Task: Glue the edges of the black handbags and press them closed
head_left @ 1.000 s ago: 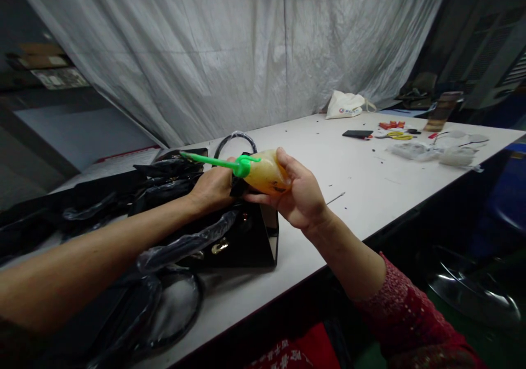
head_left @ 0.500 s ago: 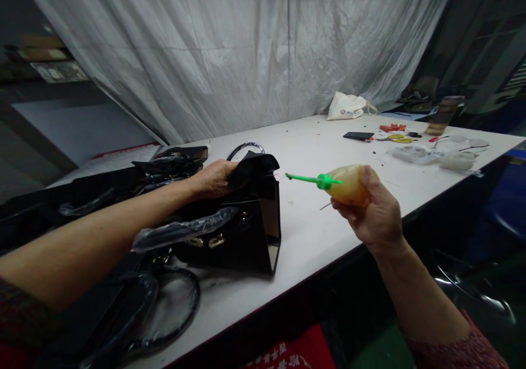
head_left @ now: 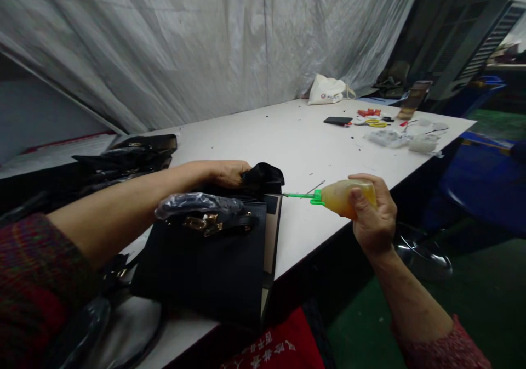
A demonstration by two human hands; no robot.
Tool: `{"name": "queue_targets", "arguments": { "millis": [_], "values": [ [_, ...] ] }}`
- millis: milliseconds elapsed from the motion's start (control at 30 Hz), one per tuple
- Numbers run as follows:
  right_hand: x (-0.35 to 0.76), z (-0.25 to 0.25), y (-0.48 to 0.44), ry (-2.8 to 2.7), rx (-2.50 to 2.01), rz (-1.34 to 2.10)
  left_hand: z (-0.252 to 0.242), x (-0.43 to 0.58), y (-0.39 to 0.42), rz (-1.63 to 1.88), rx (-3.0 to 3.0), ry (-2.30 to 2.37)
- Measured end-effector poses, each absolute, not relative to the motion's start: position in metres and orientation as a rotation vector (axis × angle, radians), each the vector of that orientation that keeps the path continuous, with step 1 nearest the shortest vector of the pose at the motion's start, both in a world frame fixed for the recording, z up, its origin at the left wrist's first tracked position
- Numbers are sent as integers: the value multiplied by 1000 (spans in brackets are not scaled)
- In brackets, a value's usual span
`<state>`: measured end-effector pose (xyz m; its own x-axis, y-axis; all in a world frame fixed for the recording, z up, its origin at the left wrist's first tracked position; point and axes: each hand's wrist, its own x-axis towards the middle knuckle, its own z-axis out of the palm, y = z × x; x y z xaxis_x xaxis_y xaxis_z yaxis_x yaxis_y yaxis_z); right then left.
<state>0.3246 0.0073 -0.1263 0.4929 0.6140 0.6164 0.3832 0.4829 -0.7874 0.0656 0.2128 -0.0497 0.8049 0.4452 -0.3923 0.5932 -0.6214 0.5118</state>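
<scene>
My left hand is closed on the black cloth lining at the top of a black handbag. Gold fittings show on the bag's front, and plastic film wraps its handle. My right hand grips a squeeze bottle of yellowish liquid, tilted sideways. Its green nozzle points left, the tip at or very near the bag's open side edge; contact cannot be made out. A thin rod shows behind the nozzle; whether my right hand holds it is unclear.
More black bags lie on the left of the white table. Farther right are a white cloth bag, yellow-handled scissors, a dark flat item, plastic packets and a brown bottle. A blue chair stands right.
The nozzle tip has come to the bag's edge, and the bottle is now more level. The bag stands nearer the table's front edge, its front turned more toward me. The view has shifted right.
</scene>
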Motion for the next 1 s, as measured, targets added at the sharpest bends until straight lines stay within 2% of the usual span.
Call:
{"name": "queue_targets", "arguments": {
  "millis": [133, 267, 533, 1000],
  "values": [
    [334, -139, 19, -1123, -1182, 176, -94, 77, 209, -419, 2298, 747],
    [337, -155, 27, -1216, -1217, 260, -117, 79, 207, -418, 2299, 746],
    [342, -181, 49, -1333, -1248, 345, -125, 76, 213, -415, 2258, 780],
    [342, -165, 55, -1524, -1235, 261, -135, 71, 218, -334, 2224, 780]
  ]
}}
